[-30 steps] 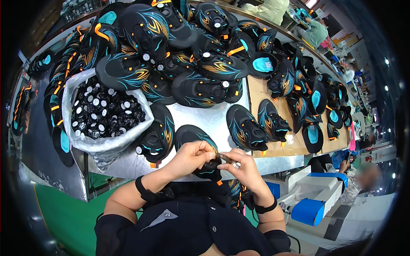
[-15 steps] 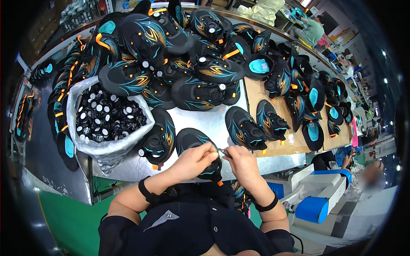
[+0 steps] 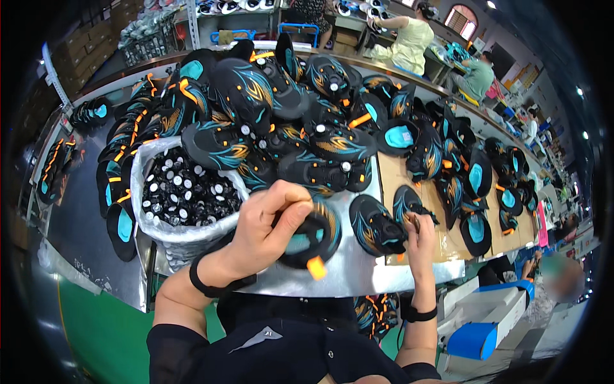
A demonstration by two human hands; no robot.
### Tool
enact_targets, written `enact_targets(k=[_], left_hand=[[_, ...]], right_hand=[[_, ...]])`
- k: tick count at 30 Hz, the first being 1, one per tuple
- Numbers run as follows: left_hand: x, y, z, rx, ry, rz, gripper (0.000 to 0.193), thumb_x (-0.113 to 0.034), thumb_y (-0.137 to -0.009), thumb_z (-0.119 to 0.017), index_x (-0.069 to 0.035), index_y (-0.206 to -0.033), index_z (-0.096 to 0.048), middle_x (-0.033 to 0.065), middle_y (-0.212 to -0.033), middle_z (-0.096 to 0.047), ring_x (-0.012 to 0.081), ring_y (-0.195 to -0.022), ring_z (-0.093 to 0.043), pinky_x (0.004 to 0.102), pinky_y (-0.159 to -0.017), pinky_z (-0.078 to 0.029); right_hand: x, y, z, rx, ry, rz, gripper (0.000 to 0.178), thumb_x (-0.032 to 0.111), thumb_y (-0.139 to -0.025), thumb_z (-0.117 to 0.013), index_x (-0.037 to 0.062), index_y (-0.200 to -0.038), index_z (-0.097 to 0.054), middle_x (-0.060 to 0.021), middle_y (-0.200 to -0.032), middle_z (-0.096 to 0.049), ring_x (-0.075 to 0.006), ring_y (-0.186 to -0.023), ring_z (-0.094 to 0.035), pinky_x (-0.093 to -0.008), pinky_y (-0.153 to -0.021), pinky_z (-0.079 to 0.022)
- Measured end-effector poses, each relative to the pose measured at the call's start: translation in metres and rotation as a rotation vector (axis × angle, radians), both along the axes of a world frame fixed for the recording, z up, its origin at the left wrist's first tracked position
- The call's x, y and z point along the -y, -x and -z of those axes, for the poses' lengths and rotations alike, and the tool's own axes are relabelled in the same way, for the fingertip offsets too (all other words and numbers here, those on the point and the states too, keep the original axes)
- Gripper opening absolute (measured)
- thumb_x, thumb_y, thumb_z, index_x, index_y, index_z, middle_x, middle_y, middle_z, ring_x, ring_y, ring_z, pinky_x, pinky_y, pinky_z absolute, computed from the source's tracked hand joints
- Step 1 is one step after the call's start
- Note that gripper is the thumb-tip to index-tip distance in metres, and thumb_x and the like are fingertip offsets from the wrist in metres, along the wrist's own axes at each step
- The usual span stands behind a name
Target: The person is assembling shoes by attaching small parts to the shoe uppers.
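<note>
Landmark: one white bag (image 3: 192,237) of black dial parts (image 3: 192,189), too many to count. One shoe (image 3: 329,233) with one orange tab (image 3: 316,269) is located right of the bag. The left hand (image 3: 272,221), between bag and shoe, is narrowed to a pinch over the shoe; contents cannot be told. The right hand (image 3: 420,244), farther right of the bag, is narrow near two shoe uppers (image 3: 374,225); its contents cannot be told.

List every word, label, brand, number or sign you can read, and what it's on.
None readable.
Label on a turquoise insole: too small.
Grey patch on the dark shirt: mark too small.
White discs in the plastic bag: too small.
Shoe upper by the left hand: blurred.
</note>
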State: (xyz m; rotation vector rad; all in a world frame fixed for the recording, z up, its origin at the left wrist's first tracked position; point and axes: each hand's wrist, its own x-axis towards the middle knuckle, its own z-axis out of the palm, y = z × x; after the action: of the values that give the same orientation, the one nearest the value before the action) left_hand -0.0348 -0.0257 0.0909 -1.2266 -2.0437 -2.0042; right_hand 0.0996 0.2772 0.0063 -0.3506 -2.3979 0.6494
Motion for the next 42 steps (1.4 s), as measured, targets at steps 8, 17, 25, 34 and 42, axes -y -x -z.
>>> enact_targets(k=[8, 17, 25, 34, 42], left_hand=[[-0.104, 0.13, 0.0, -0.644, 0.129, -0.235, 0.035, -0.011, -0.082, -0.067, -0.001, -0.114, -0.055, 0.0184, -0.115, -0.054, 0.0327, -0.103, -0.057, 0.0386, -0.09, -0.046], [-0.025, 0.141, -0.007, -0.197, 0.514, 0.055, 0.034, -0.022, -0.084, -0.067, -0.004, -0.113, -0.063, 0.0113, -0.112, -0.064, 0.0241, -0.106, -0.06, 0.0335, -0.091, -0.046], [0.183, 0.146, 0.043, -0.404, 1.122, -0.78, 0.019, -0.014, -0.073, -0.068, -0.007, -0.09, -0.069, 0.0139, -0.084, -0.067, 0.0325, -0.08, -0.064, 0.0408, -0.068, -0.052], [0.144, 0.159, 0.08, -0.517, 1.377, -0.703, 0.015, -0.016, -0.067, -0.064, -0.008, -0.077, -0.073, 0.0117, -0.082, -0.07, 0.0286, -0.083, -0.067, 0.044, -0.068, -0.051], [0.116, 0.01, 0.009, 0.183, 0.322, -0.392, 0.025, -0.004, -0.091, -0.055, 0.002, -0.115, -0.056, 0.0065, -0.085, -0.063, 0.0098, -0.07, -0.063, 0.0241, -0.06, -0.048]], right_hand=[[0.052, -0.006, 0.038, 0.27, 0.062, -0.168, 0.02, -0.005, -0.079, -0.058, -0.0013, -0.099, -0.059, -0.0174, -0.089, -0.052, -0.0355, -0.082, -0.055, -0.0406, -0.073, -0.046], [0.109, 0.005, 0.023, 0.423, 0.073, -0.353, 0.016, 0.002, -0.08, -0.063, -0.0002, -0.096, -0.06, -0.0166, -0.092, -0.053, -0.0366, -0.08, -0.059, -0.0424, -0.069, -0.048], [0.118, 0.007, 0.025, 0.328, 0.138, -0.384, 0.015, 0.004, -0.082, -0.062, -0.0016, -0.096, -0.06, -0.0184, -0.091, -0.054, -0.0379, -0.08, -0.059, -0.0414, -0.071, -0.048], [0.042, -0.038, 0.054, 0.313, 0.111, -0.637, 0.037, -0.017, -0.071, -0.054, -0.0035, -0.104, -0.06, -0.0149, -0.093, -0.055, -0.0277, -0.084, -0.058, -0.0312, -0.072, -0.046], [0.105, 0.019, 0.055, 0.158, 1.136, -0.3, 0.013, 0.012, -0.093, -0.056, 0.0004, -0.09, -0.061, -0.0045, -0.084, -0.063, -0.0072, -0.071, -0.049, -0.0235, -0.065, -0.042]])
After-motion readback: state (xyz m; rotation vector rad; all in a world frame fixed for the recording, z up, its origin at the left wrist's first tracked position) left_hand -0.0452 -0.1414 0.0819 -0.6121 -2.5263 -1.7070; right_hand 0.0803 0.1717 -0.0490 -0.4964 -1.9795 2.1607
